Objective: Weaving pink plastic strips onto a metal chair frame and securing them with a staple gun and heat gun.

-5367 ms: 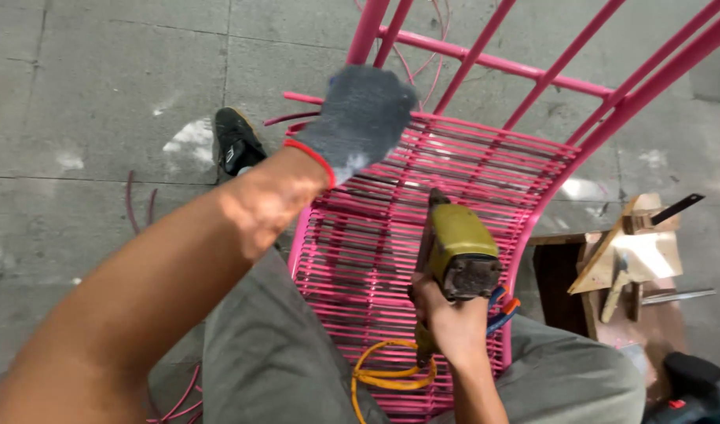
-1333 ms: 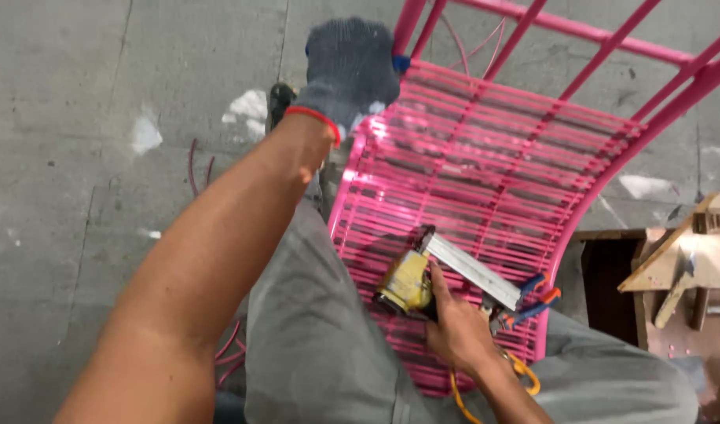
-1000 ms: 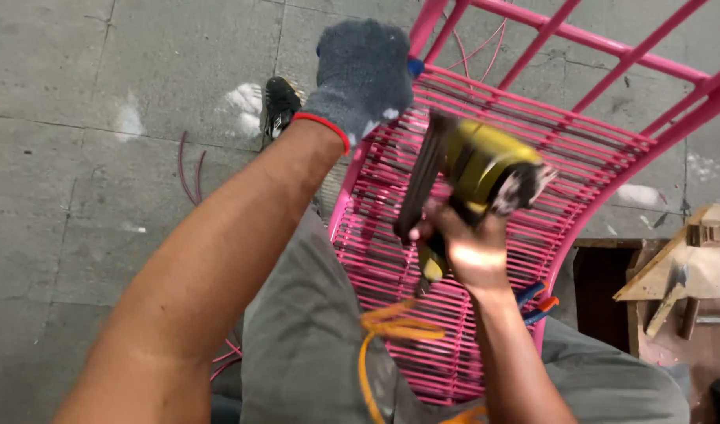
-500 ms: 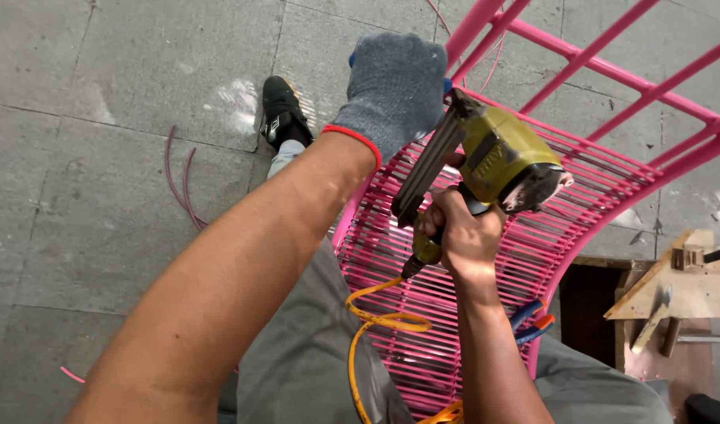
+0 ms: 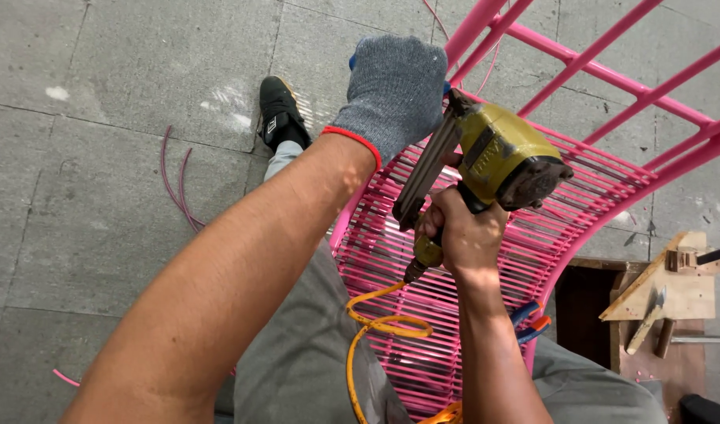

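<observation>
Stapling at the edge of a pink woven chair

The right hand (image 5: 466, 235) was wrapped tight around the handle of a yellow staple gun (image 5: 493, 157), its nose up against the pink chair frame (image 5: 603, 71) at the top of the woven seat (image 5: 423, 314). The gloved left hand (image 5: 395, 86) was closed over the frame rail just beside the nose. An orange coiled hose (image 5: 375, 330) hung from the handle.
</observation>
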